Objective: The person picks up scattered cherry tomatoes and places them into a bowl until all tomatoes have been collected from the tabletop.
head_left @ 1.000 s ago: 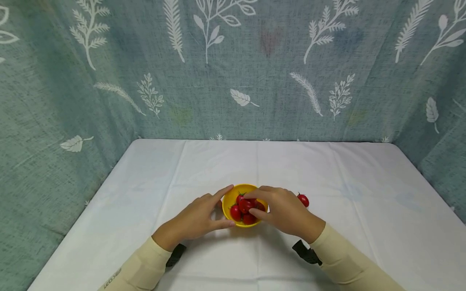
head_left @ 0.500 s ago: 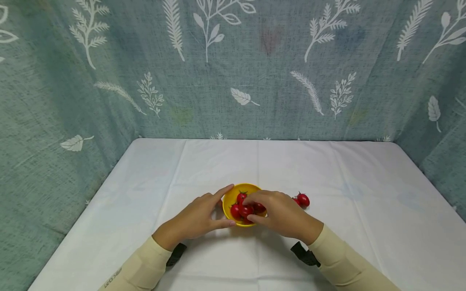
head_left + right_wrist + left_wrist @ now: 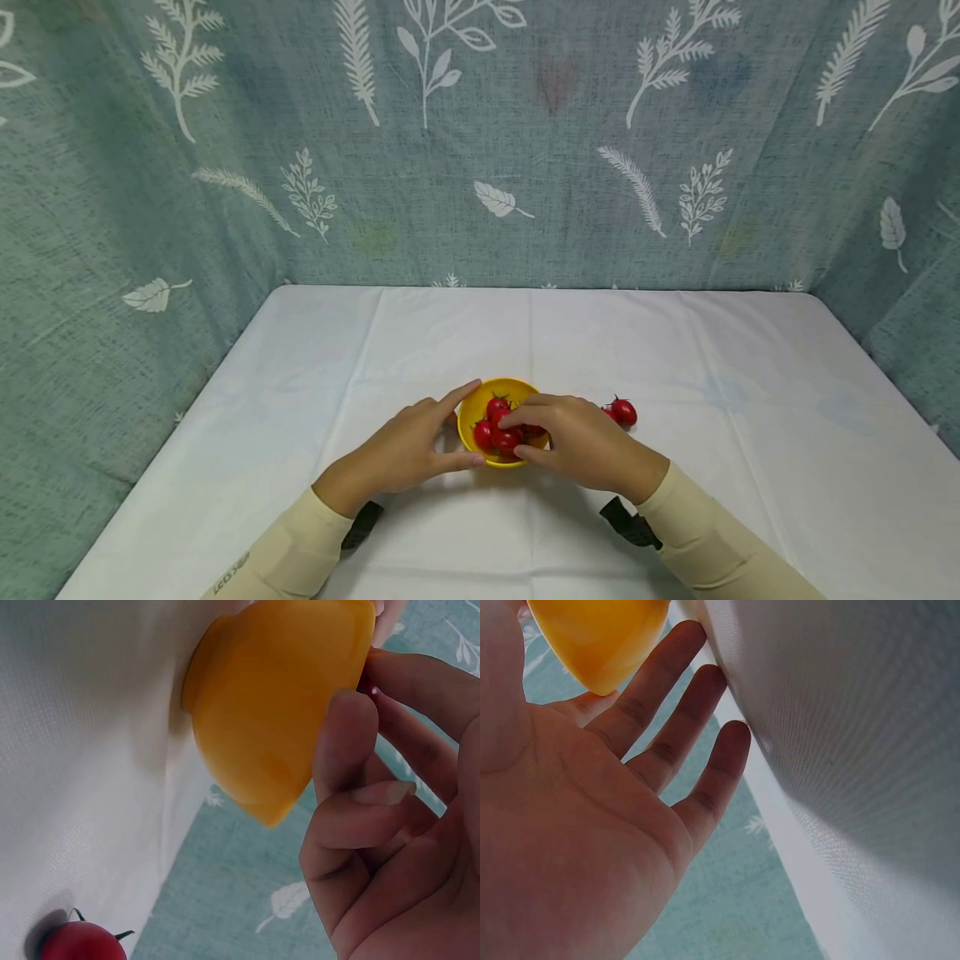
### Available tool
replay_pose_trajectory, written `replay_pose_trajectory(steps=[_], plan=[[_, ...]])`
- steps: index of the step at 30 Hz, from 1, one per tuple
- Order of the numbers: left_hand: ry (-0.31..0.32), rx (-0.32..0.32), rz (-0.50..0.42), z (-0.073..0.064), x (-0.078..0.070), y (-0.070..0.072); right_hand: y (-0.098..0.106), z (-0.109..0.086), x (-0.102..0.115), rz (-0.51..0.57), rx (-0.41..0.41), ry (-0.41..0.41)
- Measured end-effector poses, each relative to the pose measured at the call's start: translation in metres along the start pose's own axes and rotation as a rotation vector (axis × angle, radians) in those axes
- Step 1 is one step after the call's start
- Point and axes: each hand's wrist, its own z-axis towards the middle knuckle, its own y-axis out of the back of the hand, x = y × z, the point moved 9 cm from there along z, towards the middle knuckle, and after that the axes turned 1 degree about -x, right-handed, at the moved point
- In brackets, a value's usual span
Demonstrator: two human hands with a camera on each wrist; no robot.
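A small yellow bowl [image 3: 474, 402] with several red cherry tomatoes in it stands on the white cloth. My left hand [image 3: 405, 446] holds the bowl by its left side, index finger at the far rim and thumb at the near rim. The other three fingers [image 3: 682, 712] stretch out below the bowl in the left wrist view. My right hand [image 3: 585, 442] reaches over the right rim, its index finger and thumb around a cherry tomato [image 3: 506, 442] inside. In the right wrist view, the bowl wall [image 3: 262, 705] hides most of the contents.
To the right of my right hand lie a cherry tomato [image 3: 624, 412] and another, partly hidden. A bit of red [image 3: 452, 420] shows behind my left hand. White cloth covers the table [image 3: 420, 333]; a green leaf-patterned curtain [image 3: 480, 150] surrounds its back and sides.
My right hand has lowered the cherry tomato among the others in the bowl and shifted slightly toward me, uncovering part of another tomato on the cloth. My left hand stays put.
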Motion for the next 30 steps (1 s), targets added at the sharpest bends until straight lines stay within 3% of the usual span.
replay_pose_trajectory(steps=[6, 17, 30], plan=[[-0.011, 0.002, -0.003, 0.0, -0.002, -0.001, 0.003, -0.002, 0.0, -0.011, -0.013, 0.016], [0.001, 0.008, 0.013, 0.0, 0.0, 0.0, 0.024, -0.013, -0.014, -0.006, -0.119, 0.029], [0.012, 0.003, 0.007, 0.0, -0.001, 0.001, 0.036, -0.04, -0.051, -0.155, -0.107, -0.095]])
